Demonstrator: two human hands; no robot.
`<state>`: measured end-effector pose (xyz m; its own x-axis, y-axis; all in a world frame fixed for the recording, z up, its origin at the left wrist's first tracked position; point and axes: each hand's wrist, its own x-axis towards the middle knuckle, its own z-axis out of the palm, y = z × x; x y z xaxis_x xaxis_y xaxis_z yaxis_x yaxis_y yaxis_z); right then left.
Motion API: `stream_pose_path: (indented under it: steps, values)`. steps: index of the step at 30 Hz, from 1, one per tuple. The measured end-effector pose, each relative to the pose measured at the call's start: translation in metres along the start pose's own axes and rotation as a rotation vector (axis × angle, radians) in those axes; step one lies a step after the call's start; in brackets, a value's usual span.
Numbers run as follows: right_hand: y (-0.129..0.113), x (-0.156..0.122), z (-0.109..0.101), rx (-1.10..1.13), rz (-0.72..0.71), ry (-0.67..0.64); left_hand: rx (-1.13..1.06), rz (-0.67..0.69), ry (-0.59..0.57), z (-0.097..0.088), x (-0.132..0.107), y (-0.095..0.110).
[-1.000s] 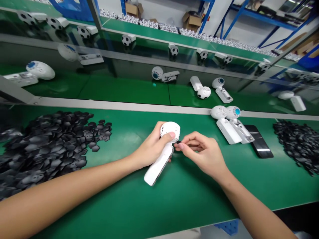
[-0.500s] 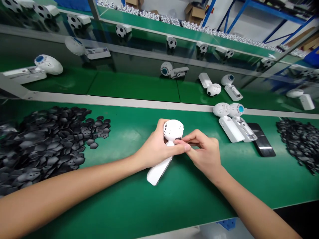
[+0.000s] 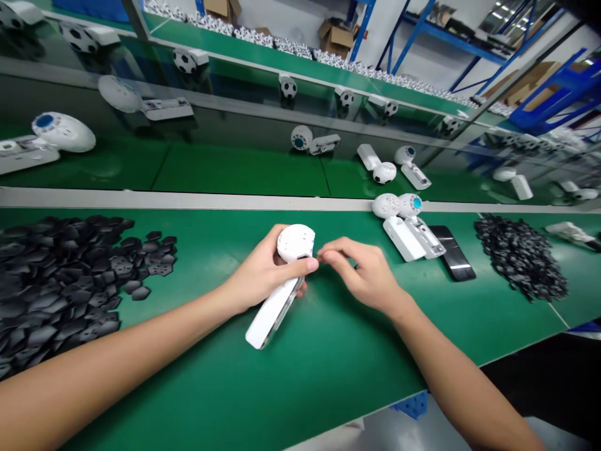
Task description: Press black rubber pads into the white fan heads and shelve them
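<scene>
My left hand (image 3: 263, 269) is wrapped round a white round-headed handheld device (image 3: 270, 316), its thumb across the neck below the ball-like head. The flat handle points down toward the front of the bench. A small black piece (image 3: 304, 256) shows at the lower right of the head, just above the thumb. My right hand (image 3: 361, 269) is just right of the head, apart from it, thumb and forefinger pinched together. Whether anything is between those fingertips is too small to tell.
Left on the green bench (image 3: 338, 369) lies a heap of black panels (image 3: 56, 275); a heap of smaller black pieces (image 3: 521, 257) lies right. Two more white devices (image 3: 404, 232) rest beside a black phone (image 3: 453, 254). Behind a metal rail, a green belt (image 3: 235, 169) carries similar devices.
My right hand has drawn away from the device's head, which its fingertips were touching. The device and my left hand have shifted left in view, and the camera has turned right.
</scene>
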<state>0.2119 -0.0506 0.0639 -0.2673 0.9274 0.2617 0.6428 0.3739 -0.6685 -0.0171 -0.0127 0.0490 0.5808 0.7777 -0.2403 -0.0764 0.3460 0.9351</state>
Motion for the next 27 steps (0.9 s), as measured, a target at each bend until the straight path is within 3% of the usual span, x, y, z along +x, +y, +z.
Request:
stream_pose_path:
  steps: [4,9,19,24,27]
  values:
    - [0.024,-0.003,-0.046,-0.065,0.246,-0.002,0.022,0.029,0.051,-0.002,-0.005,0.001]
    - [0.055,-0.008,-0.076,-0.287,0.327,-0.236,0.017,0.004,0.024,0.000,-0.010,0.007]
    - [0.049,-0.014,-0.079,-0.241,0.456,-0.300,0.009,-0.016,-0.007,-0.006,-0.007,0.007]
    - [0.052,-0.013,-0.077,-0.282,0.423,-0.286,0.003,-0.021,-0.004,-0.005,-0.007,0.006]
    - [0.051,-0.012,-0.073,-0.335,0.381,-0.200,-0.012,0.006,0.002,-0.003,-0.006,0.005]
